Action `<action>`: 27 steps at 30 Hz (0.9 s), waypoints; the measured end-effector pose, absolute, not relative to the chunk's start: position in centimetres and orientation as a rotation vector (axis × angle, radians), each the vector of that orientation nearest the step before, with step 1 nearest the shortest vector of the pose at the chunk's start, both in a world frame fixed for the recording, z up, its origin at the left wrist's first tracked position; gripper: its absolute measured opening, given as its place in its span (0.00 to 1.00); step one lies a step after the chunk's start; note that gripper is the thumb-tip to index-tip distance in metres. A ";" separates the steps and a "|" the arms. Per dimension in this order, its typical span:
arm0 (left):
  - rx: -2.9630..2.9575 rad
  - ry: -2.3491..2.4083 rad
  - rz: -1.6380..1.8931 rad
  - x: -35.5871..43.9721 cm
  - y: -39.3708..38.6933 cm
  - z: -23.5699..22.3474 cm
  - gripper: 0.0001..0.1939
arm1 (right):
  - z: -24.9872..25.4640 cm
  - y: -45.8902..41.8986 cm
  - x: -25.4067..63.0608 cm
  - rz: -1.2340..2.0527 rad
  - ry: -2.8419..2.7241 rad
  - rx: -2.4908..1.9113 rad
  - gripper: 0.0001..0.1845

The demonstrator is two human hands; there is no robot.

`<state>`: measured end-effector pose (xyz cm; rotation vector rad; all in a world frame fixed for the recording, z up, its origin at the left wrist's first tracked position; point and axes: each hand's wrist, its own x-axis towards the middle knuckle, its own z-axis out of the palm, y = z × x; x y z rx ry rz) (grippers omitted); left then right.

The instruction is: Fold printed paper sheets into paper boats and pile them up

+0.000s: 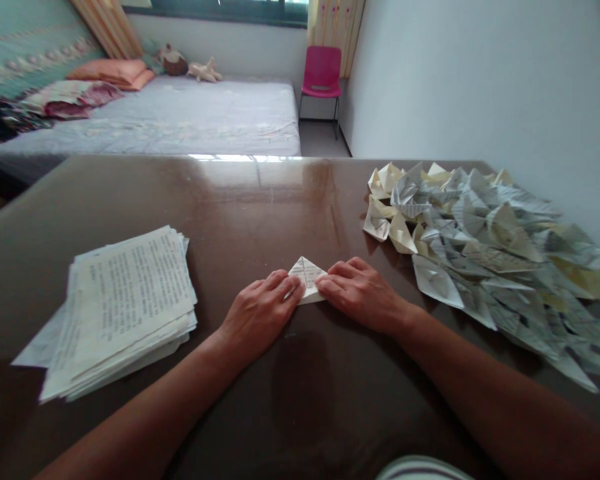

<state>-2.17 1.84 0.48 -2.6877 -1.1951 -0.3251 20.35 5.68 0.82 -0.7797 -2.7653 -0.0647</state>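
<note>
A small sheet of printed paper, folded to a triangle with a strip along its base (306, 272), lies on the brown table in front of me. My left hand (265, 300) grips its left corner, fingers curled and thumb pressed on the paper. At the right corner, my right hand (357, 293) holds it the same way, with bent fingers. The peak of the triangle points away from me, and a crease runs down its middle. Both side corners are hidden under my fingers.
A stack of printed sheets (125, 307) lies to the left on the glossy table (240, 227). On the right is a large heap of folded paper boats (480, 233) by the white wall. Beyond the table are a bed (230, 113) and a pink chair (322, 70).
</note>
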 end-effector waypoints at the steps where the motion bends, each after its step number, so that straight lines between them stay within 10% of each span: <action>1: -2.704 -1.198 -0.316 -2.2 1.9 0.5 0.12 | 0.8 5.7 20.3 -0.052 -2.768 -0.790 0.11; 14: -2.964 -1.551 -0.613 -4.6 2.9 -0.2 0.13 | -0.6 7.7 21.7 0.720 -2.470 -0.925 0.11; 27: -2.709 -1.903 -0.417 -3.3 3.6 -0.2 0.13 | 0.5 7.5 20.4 0.722 -2.346 -1.341 0.06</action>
